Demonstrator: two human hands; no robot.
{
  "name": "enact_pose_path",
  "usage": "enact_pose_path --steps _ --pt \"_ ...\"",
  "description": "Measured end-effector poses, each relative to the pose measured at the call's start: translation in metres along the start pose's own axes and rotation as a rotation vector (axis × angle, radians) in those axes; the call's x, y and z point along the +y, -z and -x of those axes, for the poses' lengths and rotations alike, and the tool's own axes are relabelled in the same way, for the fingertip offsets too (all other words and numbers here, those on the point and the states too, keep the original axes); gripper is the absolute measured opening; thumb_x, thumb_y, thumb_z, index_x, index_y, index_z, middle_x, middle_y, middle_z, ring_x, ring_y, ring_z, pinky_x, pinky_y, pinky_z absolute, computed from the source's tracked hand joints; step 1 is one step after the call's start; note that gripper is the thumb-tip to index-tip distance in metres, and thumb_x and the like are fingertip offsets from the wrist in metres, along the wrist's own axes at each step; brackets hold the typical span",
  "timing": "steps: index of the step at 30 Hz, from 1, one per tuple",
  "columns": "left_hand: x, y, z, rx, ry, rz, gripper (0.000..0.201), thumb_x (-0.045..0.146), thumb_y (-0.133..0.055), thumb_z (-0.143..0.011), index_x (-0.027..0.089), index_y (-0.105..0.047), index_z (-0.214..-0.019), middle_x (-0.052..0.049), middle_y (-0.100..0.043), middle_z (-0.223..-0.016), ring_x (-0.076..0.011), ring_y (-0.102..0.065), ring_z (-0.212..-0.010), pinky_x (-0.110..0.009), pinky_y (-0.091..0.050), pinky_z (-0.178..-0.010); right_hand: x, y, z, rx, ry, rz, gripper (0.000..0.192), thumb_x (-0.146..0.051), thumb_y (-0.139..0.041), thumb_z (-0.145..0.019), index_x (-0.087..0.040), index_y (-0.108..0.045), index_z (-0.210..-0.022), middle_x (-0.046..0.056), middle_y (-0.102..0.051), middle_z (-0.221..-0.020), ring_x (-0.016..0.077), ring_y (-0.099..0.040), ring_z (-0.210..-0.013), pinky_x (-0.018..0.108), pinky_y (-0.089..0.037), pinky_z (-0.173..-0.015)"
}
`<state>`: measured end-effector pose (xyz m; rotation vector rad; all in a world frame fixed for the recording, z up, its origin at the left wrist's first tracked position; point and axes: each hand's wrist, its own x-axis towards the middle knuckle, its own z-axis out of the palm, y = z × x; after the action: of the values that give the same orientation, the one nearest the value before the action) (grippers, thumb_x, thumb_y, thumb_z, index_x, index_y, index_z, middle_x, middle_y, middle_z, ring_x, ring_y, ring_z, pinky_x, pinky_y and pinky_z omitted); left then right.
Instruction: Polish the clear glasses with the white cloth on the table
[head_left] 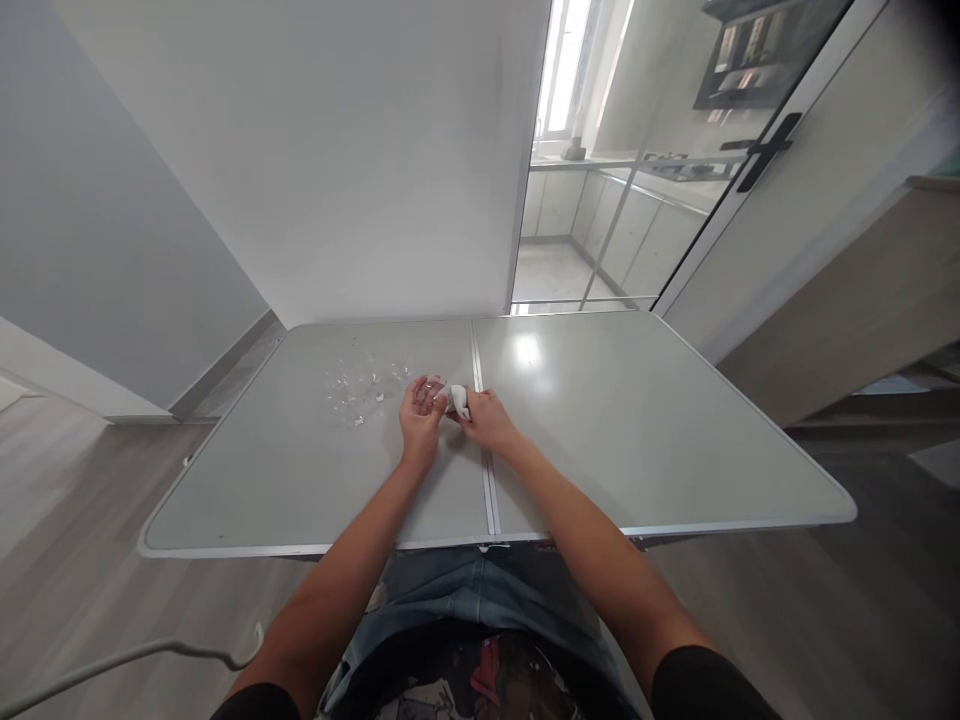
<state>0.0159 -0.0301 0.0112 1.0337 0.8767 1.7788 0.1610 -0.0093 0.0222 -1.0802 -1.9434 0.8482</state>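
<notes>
My left hand (418, 428) is closed around a small clear, see-through cup-like piece (430, 392), a little left of the table's centre seam. My right hand (489, 422) grips a white cloth or tissue (459, 402), which is bunched against the right end of the clear piece. Fingers cover part of both things, so the exact shape of the piece is hidden. To the left of my hands, several transparent pieces (364, 390) with bright glints rest on the folding table (615, 420). Their outlines are hard to make out.
A metal-edged seam (489, 490) divides the tabletop. Behind the table stands a white wall (375, 160), with a glass door (630, 200) and its black handle (769, 150) at right. A pale hooked cable or rod (165, 648) shows at lower left.
</notes>
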Motion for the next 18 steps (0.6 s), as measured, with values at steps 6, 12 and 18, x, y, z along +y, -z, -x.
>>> enact_pose_path --steps 6,12,18 --pt "0.002 0.005 -0.003 -0.060 0.038 0.115 0.061 0.043 -0.084 -0.075 0.020 -0.060 -0.126 -0.016 -0.065 -0.130 -0.0292 -0.066 -0.118 -0.047 -0.048 -0.107 -0.008 0.002 0.002 -0.178 -0.131 -0.376 0.039 -0.057 -0.065 -0.083 -0.019 -0.059 -0.086 0.003 -0.064 -0.074 0.0179 -0.059 -0.068 0.032 -0.047 -0.070" --pt "0.003 0.005 -0.002 -0.108 0.014 0.153 0.059 0.043 -0.082 -0.076 0.019 -0.061 -0.126 -0.016 -0.068 -0.125 -0.0294 -0.067 -0.115 -0.051 -0.046 -0.109 -0.003 0.016 0.003 -0.373 -0.229 -0.763 0.045 -0.062 -0.067 -0.079 -0.018 -0.058 -0.086 0.002 -0.061 -0.071 0.0159 -0.056 -0.063 0.031 -0.049 -0.063" --pt "0.002 0.003 -0.004 -0.009 -0.068 0.039 0.058 0.037 -0.085 -0.075 0.021 -0.060 -0.125 -0.015 -0.065 -0.131 -0.0281 -0.064 -0.122 -0.046 -0.046 -0.110 0.001 0.004 0.003 0.025 0.072 0.181 0.011 -0.027 -0.066 -0.079 -0.018 -0.061 -0.084 0.010 -0.068 -0.089 0.0245 -0.060 -0.093 0.037 -0.042 -0.089"
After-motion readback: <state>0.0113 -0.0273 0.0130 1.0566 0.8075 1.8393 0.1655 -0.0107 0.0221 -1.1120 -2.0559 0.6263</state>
